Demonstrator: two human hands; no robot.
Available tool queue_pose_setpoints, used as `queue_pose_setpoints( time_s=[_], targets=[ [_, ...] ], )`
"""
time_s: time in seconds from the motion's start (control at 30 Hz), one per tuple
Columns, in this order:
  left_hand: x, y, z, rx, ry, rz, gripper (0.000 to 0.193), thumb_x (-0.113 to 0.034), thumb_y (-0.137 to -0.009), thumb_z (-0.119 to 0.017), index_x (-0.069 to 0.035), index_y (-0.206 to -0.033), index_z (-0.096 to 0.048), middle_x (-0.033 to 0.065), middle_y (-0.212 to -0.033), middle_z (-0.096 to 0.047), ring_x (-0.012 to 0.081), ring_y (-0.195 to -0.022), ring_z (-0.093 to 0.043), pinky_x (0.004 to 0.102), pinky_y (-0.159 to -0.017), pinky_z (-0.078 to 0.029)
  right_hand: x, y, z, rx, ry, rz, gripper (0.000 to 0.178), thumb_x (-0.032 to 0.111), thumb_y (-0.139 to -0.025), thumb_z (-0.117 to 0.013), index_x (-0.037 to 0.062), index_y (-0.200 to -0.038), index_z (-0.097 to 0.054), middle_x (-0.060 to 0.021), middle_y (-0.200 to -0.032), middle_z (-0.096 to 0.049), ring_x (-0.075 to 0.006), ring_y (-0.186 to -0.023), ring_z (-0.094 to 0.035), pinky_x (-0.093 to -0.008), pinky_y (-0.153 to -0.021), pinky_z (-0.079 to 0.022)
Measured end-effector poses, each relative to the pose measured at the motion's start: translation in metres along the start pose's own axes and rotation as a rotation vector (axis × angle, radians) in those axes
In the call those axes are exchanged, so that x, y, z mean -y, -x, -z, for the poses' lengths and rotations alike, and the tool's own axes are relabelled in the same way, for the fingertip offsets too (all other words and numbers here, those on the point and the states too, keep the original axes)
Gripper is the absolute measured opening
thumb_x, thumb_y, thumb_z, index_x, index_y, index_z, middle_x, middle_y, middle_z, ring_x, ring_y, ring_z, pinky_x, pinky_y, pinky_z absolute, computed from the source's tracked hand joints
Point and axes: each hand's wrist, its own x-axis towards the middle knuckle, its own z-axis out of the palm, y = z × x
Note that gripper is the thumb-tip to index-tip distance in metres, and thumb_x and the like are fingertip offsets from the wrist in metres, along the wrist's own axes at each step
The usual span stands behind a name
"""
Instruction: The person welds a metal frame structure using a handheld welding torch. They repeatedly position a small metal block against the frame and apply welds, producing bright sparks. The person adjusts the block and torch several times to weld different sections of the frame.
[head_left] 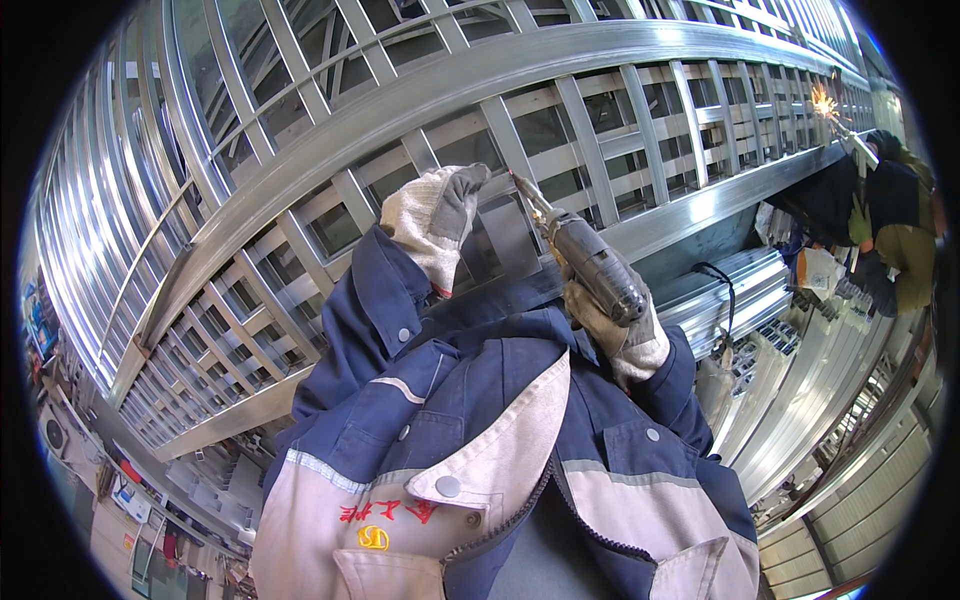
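My right hand (628,335), in a pale work glove, is wrapped round a dark grey cylindrical power tool (605,268) that looks like a straight grinder. Its narrow metal nose points up and left, with the thin tip close to a cross bar of a silver metal frame (655,215). On the other side of that tip is my gloved left hand (432,218), its fingers bent together over the frame. What they grip, if anything, is hidden. A flat grey plate-like surface (510,240) lies between my hands, below the tool's tip.
The ladder-like frame runs from lower left to upper right, with long rails (330,150) beyond it. At the far right a co-worker (890,220) holds a tool throwing orange sparks (823,103). Stacked silver profiles (800,390) lie to my right, a black strap (728,300) around some.
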Motion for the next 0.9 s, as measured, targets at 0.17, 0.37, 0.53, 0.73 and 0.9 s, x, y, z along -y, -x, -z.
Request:
queue_pose_setpoints(
  time_s=[0.17,0.37,0.53,0.73,0.9],
  targets=[
    [0.003,-0.002,-0.004,0.003,-0.009,0.018,0.019,-0.014,-0.112,-0.07,-0.011,-0.129,-0.078,0.0186,-0.124,-0.081,0.0408,-0.116,-0.077,0.0436,-0.103,-0.062,-0.004,0.0,0.0,-0.008,0.043,0.003,0.053,0.007,-0.107,-0.081,0.0029,-0.157,-0.062,-0.0015,-0.114,-0.073,-0.0092,-0.095,-0.072,-0.0279,-0.082,-0.06],
    [-0.004,-0.008,-0.001,0.019,-0.063,0.036,0.013,-0.017,-0.106,-0.07,-0.009,-0.113,-0.078,0.0224,-0.106,-0.079,0.0479,-0.101,-0.076,0.0511,-0.084,-0.061,-0.014,-0.001,0.0,-0.019,-0.05,0.025,0.055,0.007,-0.107,-0.081,0.0029,-0.158,-0.062,-0.0018,-0.115,-0.074,-0.0092,-0.097,-0.072,-0.0279,-0.084,-0.06],
    [-0.013,-0.01,0.006,0.028,-0.101,-0.006,0.014,-0.02,-0.108,-0.068,-0.009,-0.111,-0.077,0.0235,-0.104,-0.077,0.0496,-0.1,-0.075,0.0518,-0.083,-0.061,-0.021,-0.001,0.001,-0.024,-0.046,0.042,0.06,0.004,-0.106,-0.081,0.0015,-0.161,-0.06,-0.0035,-0.118,-0.075,-0.0106,-0.102,-0.075,-0.0286,-0.088,-0.062],
    [-0.01,-0.012,0.005,0.047,-0.087,0.001,0.02,-0.016,-0.108,-0.073,-0.009,-0.125,-0.081,0.0217,-0.113,-0.081,0.0428,-0.104,-0.08,0.0464,-0.088,-0.063,-0.023,-0.002,0.001,-0.046,0.017,0.079,0.06,0.003,-0.103,-0.081,-0.0011,-0.16,-0.061,-0.0049,-0.117,-0.076,-0.0117,-0.105,-0.076,-0.0299,-0.095,-0.063],
    [-0.003,-0.011,0.0,0.097,-0.063,0.099,0.026,-0.013,-0.107,-0.076,-0.008,-0.132,-0.083,0.0211,-0.114,-0.083,0.04,-0.1,-0.082,0.0446,-0.087,-0.064,-0.021,-0.002,0.001,-0.051,0.065,0.085,0.058,0.003,-0.103,-0.081,-0.001,-0.158,-0.063,-0.0053,-0.117,-0.077,-0.0119,-0.105,-0.075,-0.031,-0.098,-0.064]
  ],
)
